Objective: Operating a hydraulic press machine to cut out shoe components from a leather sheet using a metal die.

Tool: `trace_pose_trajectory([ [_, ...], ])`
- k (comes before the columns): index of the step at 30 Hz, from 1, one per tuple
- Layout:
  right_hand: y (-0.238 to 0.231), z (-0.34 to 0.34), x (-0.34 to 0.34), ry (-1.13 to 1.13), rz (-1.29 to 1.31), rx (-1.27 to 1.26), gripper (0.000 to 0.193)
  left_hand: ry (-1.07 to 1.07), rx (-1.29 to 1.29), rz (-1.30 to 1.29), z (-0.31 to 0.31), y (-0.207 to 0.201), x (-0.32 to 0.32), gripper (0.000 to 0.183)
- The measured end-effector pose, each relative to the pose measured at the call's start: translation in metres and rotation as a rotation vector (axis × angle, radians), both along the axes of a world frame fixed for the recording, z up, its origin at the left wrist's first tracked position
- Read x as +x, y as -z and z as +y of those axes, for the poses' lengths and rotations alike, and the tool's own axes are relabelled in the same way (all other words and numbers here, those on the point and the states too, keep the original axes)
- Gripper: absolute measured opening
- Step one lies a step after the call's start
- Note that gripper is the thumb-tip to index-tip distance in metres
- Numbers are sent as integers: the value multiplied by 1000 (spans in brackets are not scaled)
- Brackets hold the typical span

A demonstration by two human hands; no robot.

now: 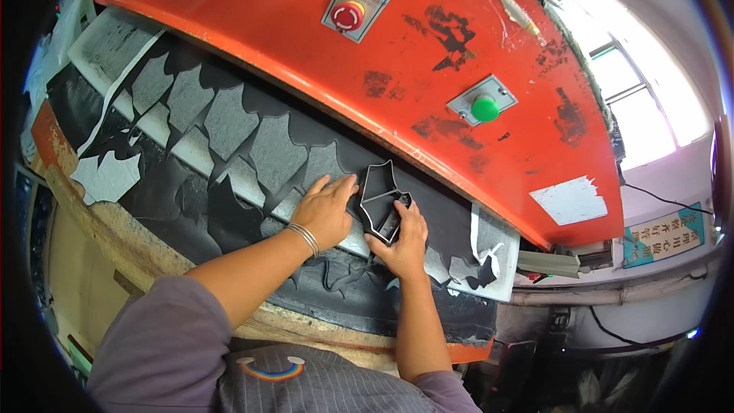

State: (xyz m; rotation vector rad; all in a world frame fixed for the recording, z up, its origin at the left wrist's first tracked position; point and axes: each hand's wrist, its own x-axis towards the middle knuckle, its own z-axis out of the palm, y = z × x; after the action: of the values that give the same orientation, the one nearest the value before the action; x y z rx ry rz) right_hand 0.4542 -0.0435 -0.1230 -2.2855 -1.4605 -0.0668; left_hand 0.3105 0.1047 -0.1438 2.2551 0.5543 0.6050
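A black metal-edged cutting die, an irregular angular outline with a crossbar, stands on a dark sheet of material. My right hand grips its lower right side, thumb at the bottom and fingers over the rim. Just left of the die, my left hand rests on the sheet with fingers stretched out, the fingertips close to the die's edge. A row of openings shaped like the die runs leftward along the sheet, with a grey surface showing through.
Above the sheet hangs a large orange machine beam, with a red stop button and green buttons. A pale cutting board lies beneath the sheet. A loose offcut lies at left. Dark scraps lie along the near side.
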Motion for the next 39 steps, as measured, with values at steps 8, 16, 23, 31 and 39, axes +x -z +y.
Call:
trace_pose_trajectory([
  [8,-39,-16,-3,59,115,248,100,-317,-226,-391,67,-22,-38,25],
  [16,-151,45,-3,48,251,763,45,-880,391,-943,219,-135,-129,26],
  [23,-134,36,-5,78,514,873,33,-532,135,-542,203,-144,-150,28],
  [31,-63,-59,-117,-169,518,-211,50,191,-512,45,8,-55,-128,20],
  [39,-37,-88,-151,-212,185,-242,49,496,-977,401,-37,-27,-109,23],
])
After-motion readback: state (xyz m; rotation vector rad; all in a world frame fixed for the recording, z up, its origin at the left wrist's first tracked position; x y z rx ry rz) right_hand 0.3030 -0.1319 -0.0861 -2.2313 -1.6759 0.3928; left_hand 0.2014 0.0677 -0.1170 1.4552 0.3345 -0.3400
